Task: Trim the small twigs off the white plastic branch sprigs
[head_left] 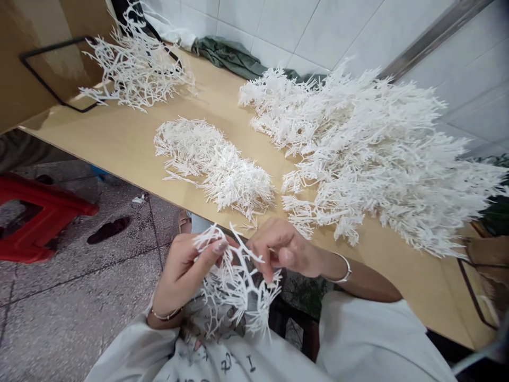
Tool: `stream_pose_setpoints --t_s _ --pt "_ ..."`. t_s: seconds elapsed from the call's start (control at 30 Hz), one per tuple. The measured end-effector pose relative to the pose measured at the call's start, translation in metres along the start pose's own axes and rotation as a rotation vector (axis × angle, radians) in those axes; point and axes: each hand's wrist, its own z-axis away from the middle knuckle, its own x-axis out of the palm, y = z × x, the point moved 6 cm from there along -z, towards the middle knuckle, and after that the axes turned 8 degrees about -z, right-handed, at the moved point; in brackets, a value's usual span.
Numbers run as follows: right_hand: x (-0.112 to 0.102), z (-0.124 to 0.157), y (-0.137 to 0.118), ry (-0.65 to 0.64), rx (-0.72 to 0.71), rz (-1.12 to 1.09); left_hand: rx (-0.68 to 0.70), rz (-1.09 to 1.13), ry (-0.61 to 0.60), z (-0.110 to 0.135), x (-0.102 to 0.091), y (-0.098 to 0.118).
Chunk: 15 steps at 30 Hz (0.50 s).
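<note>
A white branching plastic sprig (248,284), with many thin forked tips, hangs over my lap just off the table's front edge. My left hand (191,270) is closed on its upper left part, thumb pressed against the stems. At its right side is my right hand (284,249), fingers curled in close among the branch tips; what they pinch, if anything, is hidden. Just beyond both hands lies a long heap of short white sprig pieces (217,162) on the tan table (222,85).
A large pile of bushy white sprigs (374,148) covers the table's right side. Barer, tangled white stems (135,74) lie at the far left by a black metal frame (47,50). Dark green cloth (230,53) runs along the tiled wall. A red stool (40,217) stands left.
</note>
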Motion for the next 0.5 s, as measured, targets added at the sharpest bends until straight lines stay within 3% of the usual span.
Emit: stream_pose_setpoints --t_s 0.13,0.23,0.5 --pt "-0.012 0.001 -0.008 0.212 -0.001 0.359 0.226 -0.313 -0.119 -0.001 0.013 0.017" --pt "-0.012 0.001 -0.007 0.244 0.053 0.498 0.313 -0.469 -0.199 -0.004 0.022 0.018" --pt "-0.005 0.002 -0.014 0.264 -0.137 0.686 0.388 -0.517 -0.118 -0.018 0.023 0.006"
